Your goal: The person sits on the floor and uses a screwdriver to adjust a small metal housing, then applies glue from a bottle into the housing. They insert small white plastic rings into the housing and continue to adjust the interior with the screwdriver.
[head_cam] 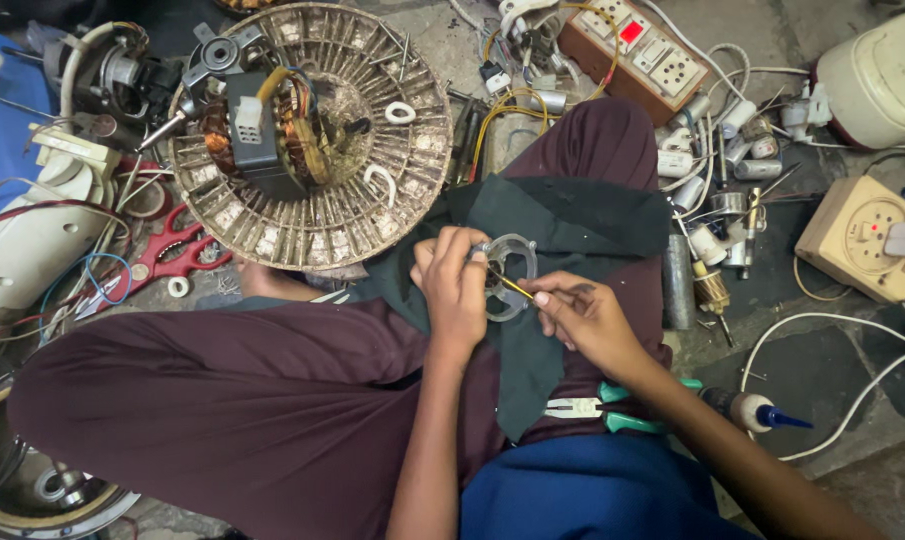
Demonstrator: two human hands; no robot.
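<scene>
Two hands meet over a seated person's lap, hemmed in on the floor by a round fan grille (313,140) carrying a copper-wound motor (263,130) ahead, red-handled cutters (168,255) to the left, and a switch board (638,50) and small cylinders to the right. The left hand (455,290), wrist bent down, is closed on a small metal ring plate (510,272) lying on a dark green cloth (563,215) across the knee. The right hand (585,318) pinches a thin yellow-tipped tool (511,286) against the plate, with green-handled pliers (603,410) resting just beside its forearm.
</scene>
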